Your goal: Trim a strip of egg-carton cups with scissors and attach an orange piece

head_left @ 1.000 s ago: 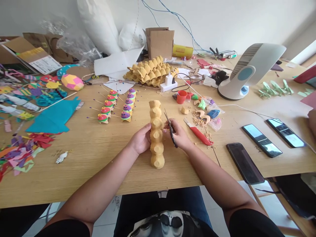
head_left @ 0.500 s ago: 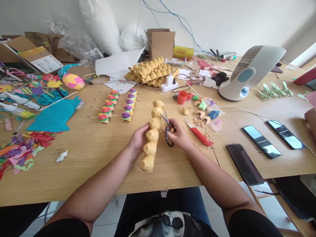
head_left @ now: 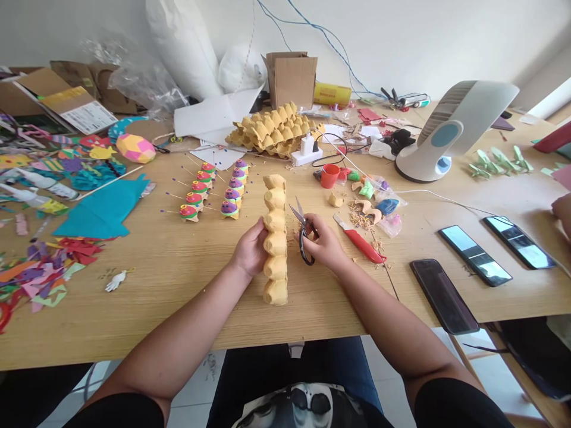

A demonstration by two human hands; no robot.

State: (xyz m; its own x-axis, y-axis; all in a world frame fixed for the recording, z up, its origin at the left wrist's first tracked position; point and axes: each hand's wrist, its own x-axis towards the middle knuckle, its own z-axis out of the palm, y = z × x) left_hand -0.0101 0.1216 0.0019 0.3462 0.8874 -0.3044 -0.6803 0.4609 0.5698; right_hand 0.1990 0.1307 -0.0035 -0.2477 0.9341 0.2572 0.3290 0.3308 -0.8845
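Note:
A long yellow strip of egg-carton cups [head_left: 275,244] stands lengthwise before me, with my left hand [head_left: 250,248] closed on its left side near the middle. My right hand [head_left: 325,242] grips a pair of black-handled scissors [head_left: 305,233]. The blades are parted and point up and left, a small gap away from the strip's right edge. To the right of that hand lies a red-handled craft knife [head_left: 362,244] on the table. Beyond the left hand stand two rows of painted cup caterpillars, one red and green [head_left: 196,193], the other purple and yellow [head_left: 234,189], with pins stuck in them.
Stacked egg trays [head_left: 272,131] and a white power strip [head_left: 307,156] sit at the back. A red cup [head_left: 330,175], shavings and clay bags lie right of centre. Further right are a white fan-like device [head_left: 446,142], several phones [head_left: 444,296] and another person's hand [head_left: 562,211]. Felt scraps [head_left: 53,267] cover the left.
The egg-carton strip has turned from a slant to nearly straight, its near end swinging right and its far end left. The scissors now stand apart from it.

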